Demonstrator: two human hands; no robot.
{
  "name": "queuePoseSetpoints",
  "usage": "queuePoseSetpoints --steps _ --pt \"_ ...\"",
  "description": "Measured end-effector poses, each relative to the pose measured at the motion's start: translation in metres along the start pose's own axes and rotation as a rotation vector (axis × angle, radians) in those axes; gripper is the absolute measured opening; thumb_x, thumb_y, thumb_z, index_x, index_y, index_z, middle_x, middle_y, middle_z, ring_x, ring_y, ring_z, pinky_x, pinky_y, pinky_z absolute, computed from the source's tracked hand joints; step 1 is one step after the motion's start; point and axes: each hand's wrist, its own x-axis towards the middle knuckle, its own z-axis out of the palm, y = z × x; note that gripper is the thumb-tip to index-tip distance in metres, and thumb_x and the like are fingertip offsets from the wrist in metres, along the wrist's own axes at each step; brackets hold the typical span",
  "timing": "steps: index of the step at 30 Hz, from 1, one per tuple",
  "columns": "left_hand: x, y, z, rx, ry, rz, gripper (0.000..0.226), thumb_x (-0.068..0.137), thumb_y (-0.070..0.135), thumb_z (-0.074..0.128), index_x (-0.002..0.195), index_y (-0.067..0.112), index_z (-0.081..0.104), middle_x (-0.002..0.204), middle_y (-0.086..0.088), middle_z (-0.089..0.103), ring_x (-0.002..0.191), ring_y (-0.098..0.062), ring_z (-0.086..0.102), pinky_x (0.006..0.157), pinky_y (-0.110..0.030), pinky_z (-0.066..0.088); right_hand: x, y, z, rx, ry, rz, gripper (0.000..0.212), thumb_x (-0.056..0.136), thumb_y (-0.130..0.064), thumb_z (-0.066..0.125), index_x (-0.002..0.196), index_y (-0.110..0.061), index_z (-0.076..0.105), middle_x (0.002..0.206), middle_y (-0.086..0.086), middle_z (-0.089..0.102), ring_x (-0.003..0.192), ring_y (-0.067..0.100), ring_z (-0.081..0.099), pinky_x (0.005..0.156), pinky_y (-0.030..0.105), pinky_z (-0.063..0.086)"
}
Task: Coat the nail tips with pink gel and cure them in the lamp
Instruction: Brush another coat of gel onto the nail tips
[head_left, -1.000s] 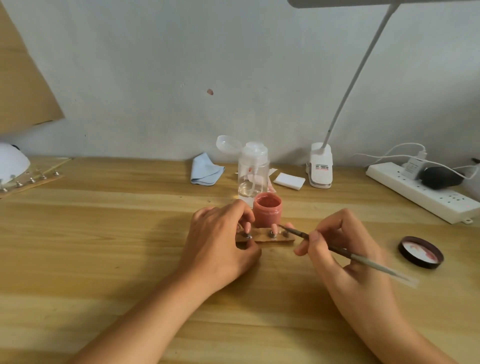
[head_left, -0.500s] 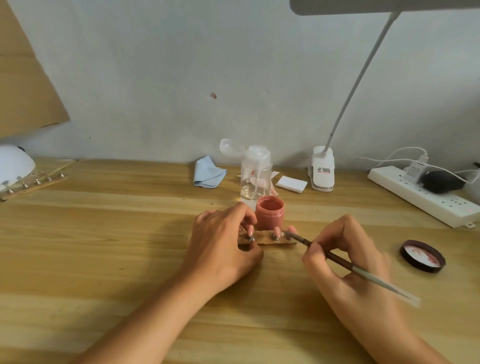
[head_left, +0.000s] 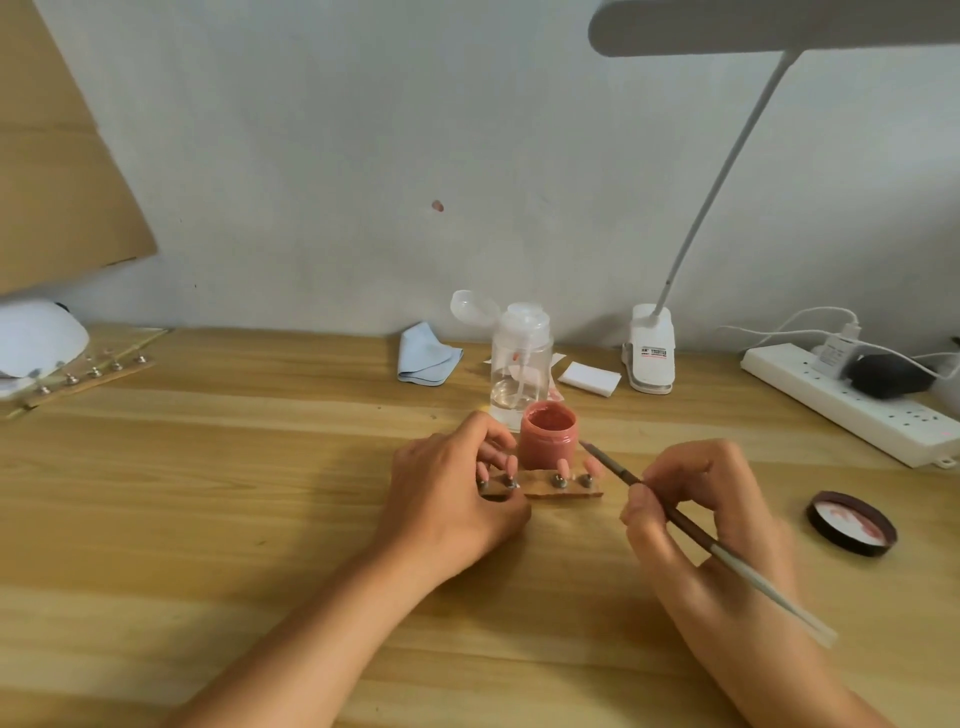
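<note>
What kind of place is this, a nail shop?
Probably a small nail-art desk at home or in a workshop; it may not be a shop. On the wooden table sit an open jar of pink gel, a strip of nail tips and, far left, a white dome lamp.

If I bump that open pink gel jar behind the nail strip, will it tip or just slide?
The pink gel jar looks squat and wide, so it would probably slide on the smooth table rather than tip. It seems filled almost to the rim, so likely heavy for its size. Its lid lies apart, so a knock could spill gel.
</note>
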Motion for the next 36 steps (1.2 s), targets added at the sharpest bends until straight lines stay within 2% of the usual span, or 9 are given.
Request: queuePoseSetpoints --steps 5,8,11,15,20,23,27,30,36 --pt "0.003 -0.006 -0.004 -0.068 -0.068 -0.094 0.037 0.067 0.034 0.077 0.094 0.042 0.052 0.085 0.03 0.068 0.077 0.007 0.057 0.083 -0.027 0.047 0.001 0.001 0.002 -0.069 0.027 -0.042 0.018 0.081 -0.02 0.064 0.091 -0.032 0.056 0.085 -0.013 0.062 0.081 0.008 0.062 0.082 0.052 0.048" --pt "0.006 -0.006 -0.008 -0.088 -0.105 -0.121 0.037 0.07 0.03 0.079 0.096 0.04 0.054 0.086 0.029 0.069 0.075 0.009 0.057 0.082 -0.025 0.047 0.003 0.001 0.002 -0.009 0.023 0.01 0.014 0.083 -0.027 0.06 0.096 -0.032 0.061 0.088 -0.014 0.066 0.086 0.01 0.065 0.082 0.053 0.05" --pt "0.007 -0.005 -0.011 -0.061 -0.157 -0.11 0.037 0.069 0.035 0.082 0.096 0.041 0.056 0.087 0.027 0.069 0.077 0.014 0.055 0.086 -0.024 0.044 0.013 -0.003 -0.002 0.034 0.019 0.049 0.022 0.086 -0.011 0.064 0.094 -0.031 0.065 0.085 -0.01 0.07 0.083 0.01 0.066 0.083 0.039 0.052" --pt "0.014 -0.009 -0.026 -0.041 -0.297 -0.127 0.055 0.059 0.044 0.084 0.106 0.041 0.057 0.093 0.031 0.067 0.086 0.015 0.055 0.098 -0.027 0.044 0.05 -0.01 -0.007 0.194 0.006 0.245 0.019 0.086 -0.004 0.06 0.087 -0.024 0.061 0.071 0.002 0.069 0.065 0.008 0.06 0.059 0.02 0.046" --pt "0.02 -0.018 -0.04 -0.062 -0.372 -0.174 0.056 0.049 0.049 0.079 0.101 0.044 0.06 0.099 0.025 0.07 0.097 0.004 0.063 0.096 -0.03 0.051 0.088 -0.008 -0.02 -0.023 0.008 0.126 0.01 0.099 -0.031 0.049 0.1 -0.03 0.058 0.082 -0.01 0.073 0.074 0.008 0.066 0.069 0.036 0.051" --pt "0.016 -0.018 -0.038 0.017 -0.321 -0.106 0.038 0.055 0.041 0.07 0.093 0.042 0.064 0.087 0.026 0.068 0.085 0.007 0.064 0.087 -0.025 0.053 0.077 0.008 -0.032 -0.312 -0.075 0.078 0.009 0.093 -0.028 0.058 0.098 -0.021 0.058 0.082 -0.008 0.07 0.075 0.017 0.068 0.07 0.045 0.053" --pt "0.01 -0.009 -0.034 0.207 -0.194 0.211 0.031 0.065 0.027 0.069 0.093 0.037 0.06 0.08 0.023 0.061 0.077 0.004 0.058 0.091 -0.028 0.046 0.043 0.036 -0.048 -0.498 -0.193 0.268 0.038 0.08 -0.019 0.078 0.109 -0.015 0.054 0.104 0.0 0.066 0.096 0.028 0.066 0.083 0.05 0.052" --pt "0.007 -0.005 -0.03 0.302 -0.144 0.346 0.029 0.07 0.024 0.067 0.097 0.035 0.061 0.085 0.025 0.05 0.082 0.005 0.047 0.099 -0.025 0.036 0.027 0.055 -0.069 -0.696 -0.23 0.47 0.053 0.079 -0.031 0.078 0.122 -0.018 0.047 0.121 0.011 0.062 0.111 0.036 0.06 0.096 0.057 0.045" --pt "0.001 0.002 -0.023 0.292 -0.115 0.408 0.02 0.071 0.026 0.057 0.087 0.038 0.059 0.085 0.023 0.053 0.081 0.005 0.045 0.1 -0.023 0.035 0.014 0.062 -0.084 -0.625 -0.196 0.596 0.047 0.083 -0.033 0.074 0.117 -0.02 0.043 0.123 0.009 0.06 0.113 0.034 0.059 0.093 0.053 0.048"
